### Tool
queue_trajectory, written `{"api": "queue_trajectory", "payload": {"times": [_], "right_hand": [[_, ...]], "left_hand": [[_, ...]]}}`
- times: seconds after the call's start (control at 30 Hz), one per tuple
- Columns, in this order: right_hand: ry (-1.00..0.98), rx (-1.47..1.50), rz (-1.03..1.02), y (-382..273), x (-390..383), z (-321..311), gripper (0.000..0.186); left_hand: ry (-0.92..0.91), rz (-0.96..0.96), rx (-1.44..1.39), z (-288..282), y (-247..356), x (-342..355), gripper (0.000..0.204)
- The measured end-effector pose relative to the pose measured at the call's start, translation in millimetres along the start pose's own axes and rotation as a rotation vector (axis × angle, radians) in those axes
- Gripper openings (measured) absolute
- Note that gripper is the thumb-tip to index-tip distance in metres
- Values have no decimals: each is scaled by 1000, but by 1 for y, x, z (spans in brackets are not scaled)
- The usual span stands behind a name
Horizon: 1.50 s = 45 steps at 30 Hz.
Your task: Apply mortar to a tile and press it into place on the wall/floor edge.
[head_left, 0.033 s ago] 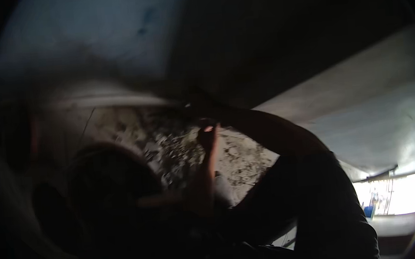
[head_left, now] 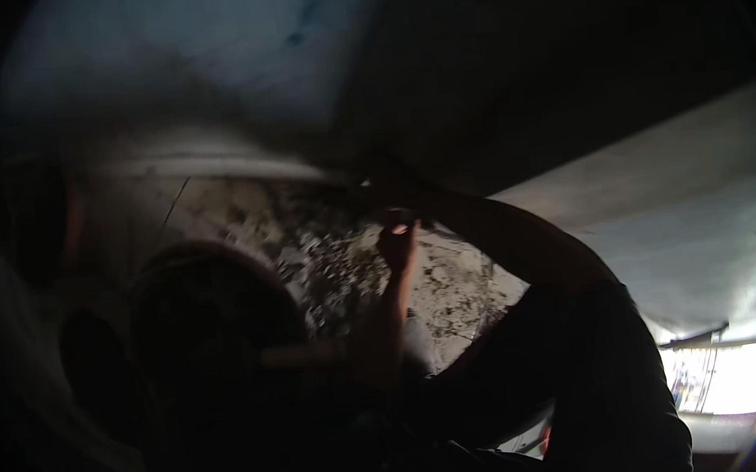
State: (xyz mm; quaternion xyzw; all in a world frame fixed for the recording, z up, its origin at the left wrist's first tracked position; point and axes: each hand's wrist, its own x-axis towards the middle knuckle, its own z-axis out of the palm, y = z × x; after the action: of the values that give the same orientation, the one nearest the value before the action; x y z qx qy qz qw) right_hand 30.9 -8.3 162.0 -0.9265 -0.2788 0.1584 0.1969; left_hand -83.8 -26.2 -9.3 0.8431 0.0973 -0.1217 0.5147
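Shadowed floor: pale, strewn with dark grit, lit in a patch around the left forearm.
Near sleeve: dark, on the right arm, which bends inward.
Left hand: raised over the grit, fingers apparently curled; I cannot tell whether they grasp anything.
Right hand: just beyond the left, deep in shadow; its grip cannot be told either.
Worked spot: by the hands, near the lower edge of a bluish-grey panel; a small glint there is too blurred to name.
Step in hand: seemingly close two-handed work at that edge.
Next move: probably calls for steady hands, placed partly by feel.
Bright opening: farthest, lower right.
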Motion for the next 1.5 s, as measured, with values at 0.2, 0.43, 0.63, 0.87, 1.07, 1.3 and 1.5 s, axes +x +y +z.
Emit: {"api": "queue_trajectory", "payload": {"times": [0.2,0.43,0.63,0.87,1.07,1.3,1.5], "right_hand": [[-75,-125,124,5,10,-7,36],[-102,-255,73,-11,17,-9,32],[-254,-315,122,-21,23,-3,28],[-271,-278,152,-20,38,11,27],[-202,-534,-101,6,44,31,31],[-236,-494,12,-7,47,38,30],[-315,-451,-19,-18,53,23,36]], "left_hand": [[372,-124,-441,5,31,-11,36],[136,-126,-488,-6,35,-10,49],[104,27,-405,-11,29,-7,45],[133,550,116,-3,10,3,28],[-38,366,-1,6,14,10,22],[-68,244,-148,-12,23,3,28],[-141,169,-135,-12,24,7,39]]}}
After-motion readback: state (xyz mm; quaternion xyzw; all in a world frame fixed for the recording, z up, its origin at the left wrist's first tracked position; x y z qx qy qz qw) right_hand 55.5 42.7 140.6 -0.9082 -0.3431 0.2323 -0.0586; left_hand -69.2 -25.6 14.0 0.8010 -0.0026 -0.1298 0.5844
